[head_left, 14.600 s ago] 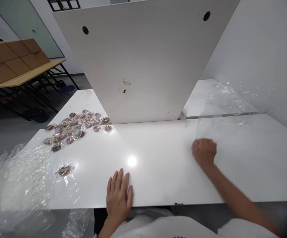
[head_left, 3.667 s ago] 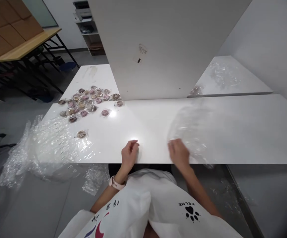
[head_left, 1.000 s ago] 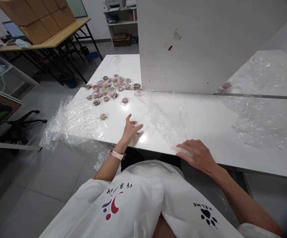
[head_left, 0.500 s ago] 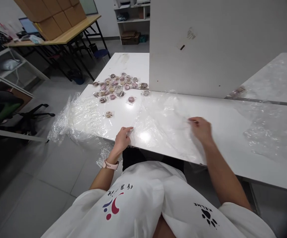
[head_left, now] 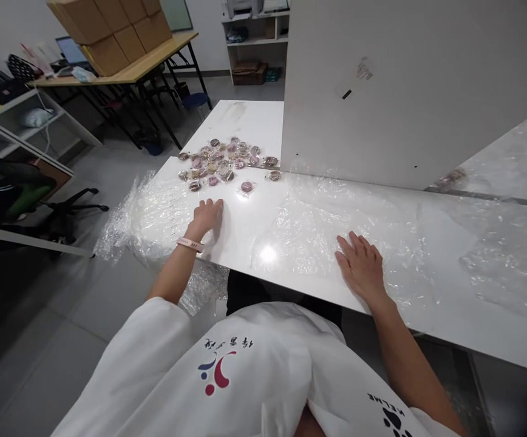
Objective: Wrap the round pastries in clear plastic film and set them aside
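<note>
Hands well apart: I see the left hand [head_left: 206, 216] has moved left, any grip hidden; the right hand [head_left: 362, 267] now rests splayed on clear film [head_left: 306, 227], which lies flatter, so covers more table [head_left: 241, 235]; wrapped packets [head_left: 213, 167] lie beyond the left hand.

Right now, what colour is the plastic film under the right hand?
The plastic film is clear, the white table showing through, best in the head view.

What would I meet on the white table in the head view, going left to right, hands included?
Heap of clear plastic → left hand → separate pink wrapped piece → right hand → crumpled clear film at the far right.
</note>
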`<act>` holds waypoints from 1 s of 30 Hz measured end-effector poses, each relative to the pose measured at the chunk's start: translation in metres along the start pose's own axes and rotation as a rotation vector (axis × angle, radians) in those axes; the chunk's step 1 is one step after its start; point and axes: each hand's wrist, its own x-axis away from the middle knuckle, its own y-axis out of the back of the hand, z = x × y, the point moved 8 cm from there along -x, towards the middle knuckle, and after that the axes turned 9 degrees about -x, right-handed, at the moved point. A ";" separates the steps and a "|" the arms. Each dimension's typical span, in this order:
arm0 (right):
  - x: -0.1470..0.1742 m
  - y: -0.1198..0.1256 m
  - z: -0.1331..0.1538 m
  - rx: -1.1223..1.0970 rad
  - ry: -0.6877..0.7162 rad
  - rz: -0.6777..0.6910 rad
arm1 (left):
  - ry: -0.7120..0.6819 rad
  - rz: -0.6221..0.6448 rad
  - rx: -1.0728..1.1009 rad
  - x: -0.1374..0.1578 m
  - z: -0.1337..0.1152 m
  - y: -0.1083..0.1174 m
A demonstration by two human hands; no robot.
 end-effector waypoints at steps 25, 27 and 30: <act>0.002 0.010 -0.027 -0.142 -0.181 -0.218 | -0.527 -0.463 0.446 0.043 -0.223 0.063; 0.002 0.010 -0.029 -0.172 -0.185 -0.225 | -0.726 -0.374 0.398 0.080 -0.278 0.035; 0.003 0.015 -0.031 -0.222 -0.179 -0.264 | -0.962 -0.291 0.305 0.122 -0.326 0.001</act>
